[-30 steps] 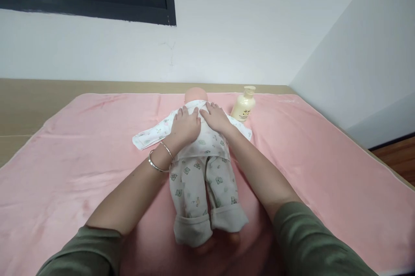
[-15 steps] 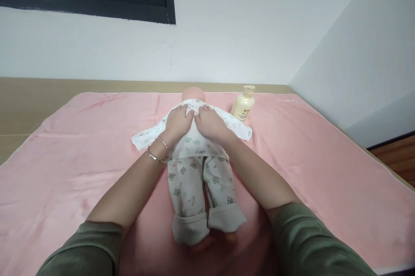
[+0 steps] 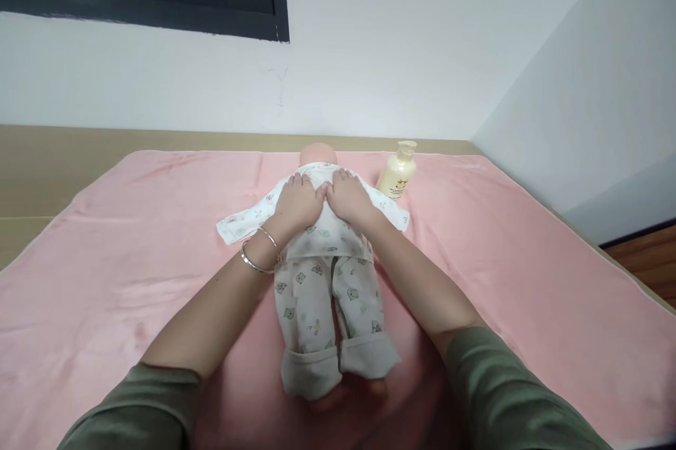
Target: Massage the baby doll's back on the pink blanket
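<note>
A baby doll (image 3: 318, 153) lies on the pink sheet with its head toward the wall, apparently face down. It wears a white printed top (image 3: 328, 242) and matching trousers (image 3: 311, 302) with turned-up cuffs. My left hand (image 3: 301, 205) rests flat on the left side of the doll's upper back, a silver bangle (image 3: 258, 267) around its wrist. On the right side of the back lies my right hand (image 3: 348, 198), fingers stretched out. The two thumbs meet near the middle. Beyond the doll's right-hand sleeve stands a cream lotion bottle (image 3: 397, 172).
The pink sheet (image 3: 132, 246) covers a light wooden surface (image 3: 32, 161). Behind it rises a white wall (image 3: 380, 48) with a dark window frame (image 3: 158, 3) at upper left. A side wall (image 3: 596, 98) bounds the right.
The hands have shifted slightly on the doll's back, the left one a little rightward, and the thumbs have come together. The doll and bottle stay in place.
</note>
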{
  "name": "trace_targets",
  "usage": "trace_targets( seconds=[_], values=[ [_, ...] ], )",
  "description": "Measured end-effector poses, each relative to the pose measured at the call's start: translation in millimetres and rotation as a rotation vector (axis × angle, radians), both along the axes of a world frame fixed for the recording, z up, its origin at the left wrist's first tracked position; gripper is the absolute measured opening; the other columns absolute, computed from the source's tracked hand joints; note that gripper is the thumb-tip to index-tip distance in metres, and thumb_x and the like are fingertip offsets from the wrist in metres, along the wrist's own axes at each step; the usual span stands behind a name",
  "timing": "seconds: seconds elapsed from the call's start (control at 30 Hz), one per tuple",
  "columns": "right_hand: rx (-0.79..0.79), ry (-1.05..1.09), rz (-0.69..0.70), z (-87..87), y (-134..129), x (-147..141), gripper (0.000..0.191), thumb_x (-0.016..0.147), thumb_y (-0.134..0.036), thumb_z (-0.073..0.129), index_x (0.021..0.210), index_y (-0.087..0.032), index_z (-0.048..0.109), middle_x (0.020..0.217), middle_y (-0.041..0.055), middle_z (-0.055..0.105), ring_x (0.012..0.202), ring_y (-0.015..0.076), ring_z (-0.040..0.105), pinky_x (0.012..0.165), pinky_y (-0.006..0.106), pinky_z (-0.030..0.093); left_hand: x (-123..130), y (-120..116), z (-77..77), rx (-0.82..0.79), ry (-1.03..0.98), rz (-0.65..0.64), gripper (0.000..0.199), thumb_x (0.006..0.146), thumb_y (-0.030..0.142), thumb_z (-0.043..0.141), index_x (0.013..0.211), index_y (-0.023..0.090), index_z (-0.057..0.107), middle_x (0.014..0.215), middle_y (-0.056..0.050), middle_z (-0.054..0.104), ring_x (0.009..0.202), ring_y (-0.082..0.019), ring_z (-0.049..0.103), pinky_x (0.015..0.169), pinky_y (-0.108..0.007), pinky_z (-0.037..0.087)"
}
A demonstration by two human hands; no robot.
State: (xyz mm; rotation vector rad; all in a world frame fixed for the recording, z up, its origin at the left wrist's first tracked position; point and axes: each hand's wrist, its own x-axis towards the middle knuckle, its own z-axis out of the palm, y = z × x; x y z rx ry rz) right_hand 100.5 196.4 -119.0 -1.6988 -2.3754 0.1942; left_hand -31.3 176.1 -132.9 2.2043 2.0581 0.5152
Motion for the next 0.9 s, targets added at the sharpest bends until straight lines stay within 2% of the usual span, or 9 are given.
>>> trace_targets(
  seconds=[0.1, 0.2, 0.37, 0.43, 0.53, 0.63, 0.7, 0.83, 0.9],
  values=[
    [0.053, -0.088, 0.072, 3.4, -23, -14, 0.059, 0.105, -0.024, 0.028, 0.154, 0.005, 0.038, 0.162, 0.028, 0.041, 0.152, 0.0357, 0.039, 0.126, 0.048, 0.025, -14, 15, -8.7, 0.035, -0.173, 0.009, 0.058, 0.103, 0.041, 0.023, 0.127, 0.004, 0.061, 0.134, -0.026, 0.066, 0.128, -0.035, 0.061, 0.11, -0.048, 0.046],
    [0.048, -0.08, 0.131, 2.5, -29, -17, 0.058, 0.105, -0.023, 0.028, 0.157, -0.002, 0.039, 0.166, 0.0253, 0.035, 0.156, 0.0359, 0.032, 0.128, 0.049, 0.022, -21, 20, -11.6, 0.039, -0.238, 0.004, 0.058, 0.104, 0.042, 0.022, 0.127, 0.006, 0.062, 0.132, -0.023, 0.068, 0.124, -0.033, 0.063, 0.108, -0.046, 0.048],
    [-0.057, 0.092, 0.034, -6.1, 5, 2, 0.068, 0.107, -0.05, 0.024, 0.162, -0.011, 0.031, 0.171, 0.0217, 0.025, 0.161, 0.0367, 0.02, 0.128, 0.053, 0.019, -6, 2, 2.9, 0.047, -0.017, 0.039, 0.052, 0.102, 0.03, 0.025, 0.122, 0.004, 0.066, 0.128, -0.025, 0.069, 0.125, -0.035, 0.063, 0.109, -0.048, 0.046],
    [-0.063, 0.111, 0.038, -8.5, 17, 10, 0.069, 0.107, -0.051, 0.022, 0.162, -0.01, 0.032, 0.17, 0.0211, 0.028, 0.16, 0.0355, 0.022, 0.128, 0.054, 0.019, 5, -10, 9.4, 0.024, 0.088, 0.065, 0.05, 0.101, 0.028, 0.029, 0.119, 0.0, 0.067, 0.123, -0.027, 0.069, 0.121, -0.037, 0.064, 0.107, -0.049, 0.047],
    [-0.034, 0.096, 0.072, -7.3, 23, 14, 0.064, 0.108, -0.045, 0.02, 0.158, -0.01, 0.037, 0.167, 0.0187, 0.037, 0.156, 0.0346, 0.031, 0.127, 0.056, 0.021, 19, -21, 10.6, 0.02, 0.146, 0.039, 0.051, 0.101, 0.027, 0.031, 0.124, -0.004, 0.063, 0.128, -0.031, 0.065, 0.129, -0.04, 0.059, 0.111, -0.05, 0.043],
    [-0.002, 0.026, 0.055, -0.9, 10, 9, 0.061, 0.108, -0.037, 0.02, 0.153, -0.003, 0.043, 0.162, 0.0213, 0.045, 0.152, 0.0342, 0.039, 0.126, 0.054, 0.023, 20, -15, 0.7, 0.048, 0.085, 0.033, 0.055, 0.102, 0.031, 0.031, 0.136, -0.005, 0.055, 0.141, -0.034, 0.057, 0.14, -0.041, 0.05, 0.117, -0.053, 0.037],
    [0.004, -0.034, 0.022, 3.9, -5, 3, 0.06, 0.107, -0.032, 0.021, 0.15, 0.003, 0.045, 0.159, 0.0253, 0.047, 0.15, 0.0343, 0.042, 0.126, 0.052, 0.024, 11, -4, -8.4, 0.066, 0.008, 0.041, 0.058, 0.103, 0.034, 0.03, 0.144, -0.001, 0.05, 0.149, -0.031, 0.053, 0.143, -0.039, 0.048, 0.12, -0.054, 0.035],
    [0.016, -0.116, 0.063, 7.4, -30, -10, 0.061, 0.104, -0.026, 0.03, 0.155, 0.005, 0.038, 0.164, 0.0279, 0.037, 0.156, 0.0352, 0.034, 0.128, 0.05, 0.02, -11, 20, -20.6, 0.085, -0.093, 0.001, 0.06, 0.103, 0.043, 0.025, 0.154, 0.015, 0.043, 0.156, -0.019, 0.053, 0.146, -0.034, 0.046, 0.12, -0.054, 0.035],
    [0.01, -0.095, 0.092, 5.0, -29, -10, 0.061, 0.103, -0.025, 0.03, 0.157, 0.004, 0.036, 0.166, 0.026, 0.033, 0.158, 0.0337, 0.029, 0.129, 0.05, 0.018, -15, 23, -21.0, 0.091, -0.097, -0.001, 0.061, 0.103, 0.044, 0.024, 0.154, 0.017, 0.044, 0.153, -0.017, 0.055, 0.143, -0.033, 0.05, 0.119, -0.054, 0.037]
  ],
)
